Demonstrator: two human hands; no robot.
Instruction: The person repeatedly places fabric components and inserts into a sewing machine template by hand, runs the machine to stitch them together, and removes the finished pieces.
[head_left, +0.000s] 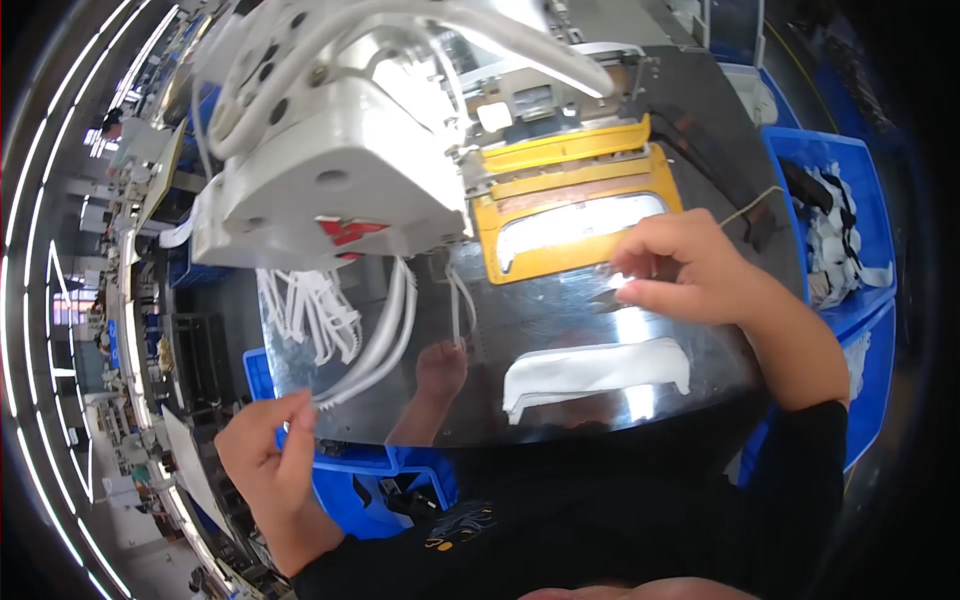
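My left hand point(268, 450) is closed at the table's front left edge, its fingertips pinching the end of a curved white strip point(375, 350). Over the shiny table, my right hand point(680, 268) has thumb and fingers curled round a small metal tool that is hard to make out, just in front of the yellow frame point(490, 240). A white curved piece point(580, 222) lies within that frame. Nearer to me, a stack of white fabric pieces point(597, 368) rests flat on the metal table point(470, 400).
A large white machine head point(330, 180) stands at the upper left. Several narrow white pieces point(315, 310) lie below it. Blue bins stand at the right point(875, 220) and below the table's front edge point(350, 500). A thin cord runs right of my right hand.
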